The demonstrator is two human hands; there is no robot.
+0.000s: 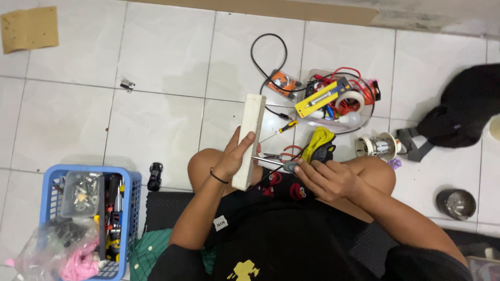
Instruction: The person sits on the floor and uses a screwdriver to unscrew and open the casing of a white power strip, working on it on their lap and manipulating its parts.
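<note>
Seated on the white tiled floor (156, 67), knees apart, working over the lap. Left hand (234, 158) wrapped around the lower half of a long white plastic power strip (249, 140), grip closed with the thumb laid across its face and the fingers behind; held nearly upright, tilted slightly, top end out over the floor and bottom end down by the left thigh. Right hand (325, 179) closed around the grey-green handle of a slim metal-shafted screwdriver (276, 163), shaft lying almost level and pointing left, tip right at the strip's right-hand edge just under the left thumb; impossible to tell whether seated in a screw there. Judged as the step of bringing the driver to a fastener or seam on the strip's casing. Calls for holding the strip still, keeping the shaft square to the casing and turning with steady pressure so the tip does not skid toward the thumb. Just beyond the hands, red-handled pliers (284, 155), a small yellow-handled screwdriver (285, 126) and a yellow and black work glove (319, 143) on the floor. Further out, a clear plastic tub (364, 119) of red wires, tape and a yellow tool, with a looped black cable (268, 52) beside it. Near the floor's lower left corner, a blue plastic basket (133, 208) full of parts.
</note>
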